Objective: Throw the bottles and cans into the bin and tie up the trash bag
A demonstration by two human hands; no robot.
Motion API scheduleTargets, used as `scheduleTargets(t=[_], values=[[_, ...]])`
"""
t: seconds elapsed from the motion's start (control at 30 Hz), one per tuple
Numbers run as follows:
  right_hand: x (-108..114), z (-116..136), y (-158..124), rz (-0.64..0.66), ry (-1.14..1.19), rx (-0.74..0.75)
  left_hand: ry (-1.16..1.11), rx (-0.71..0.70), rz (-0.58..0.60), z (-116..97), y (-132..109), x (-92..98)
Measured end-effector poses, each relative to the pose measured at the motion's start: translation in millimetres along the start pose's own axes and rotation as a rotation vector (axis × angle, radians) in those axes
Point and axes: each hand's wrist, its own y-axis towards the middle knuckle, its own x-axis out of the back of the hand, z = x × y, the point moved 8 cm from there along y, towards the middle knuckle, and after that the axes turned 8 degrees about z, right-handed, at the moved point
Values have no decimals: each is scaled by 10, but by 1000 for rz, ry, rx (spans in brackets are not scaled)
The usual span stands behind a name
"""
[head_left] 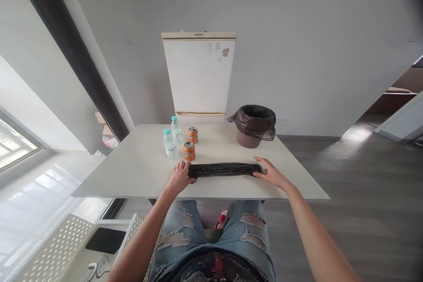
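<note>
A folded black plastic bag (224, 169) lies as a long crinkled strip across the near part of the white table (139, 172). My left hand (179, 177) is closed around its left end, fingers on the far side and thumb on the near side. At the other end, my right hand (271, 173) has its fingers stretched out and apart, with the thumb touching the bag. Beyond the left end stand two orange cans, a nearer can (189, 151) and a farther can (193, 135). To their left are two clear teal-capped bottles, one nearer bottle (170, 145) and one farther bottle (176, 131).
A brown bin (248, 140) lined with a black bag (264, 128) stands at the table's far right. Behind the table is a white fridge (200, 75). A perforated white basket (56, 246) holding a dark flat item (106, 240) sits low at left.
</note>
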Motion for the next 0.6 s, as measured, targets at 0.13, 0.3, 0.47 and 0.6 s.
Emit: scheduleTargets(t=[0.13,0.3,0.47,0.6], values=[[-119,628,-93,-256,-68,144,-30,-108,-247,-489,-121,208],[-776,1346,195,-41,-196,300,-22,-385,-164,-1446,148,15],[-797,1342,303,-17,-182,301,-29,-403,7,-1672,491,-267],[-548,1153,196,-97,-136,250,-75,-309,15,-1442,550,-226]])
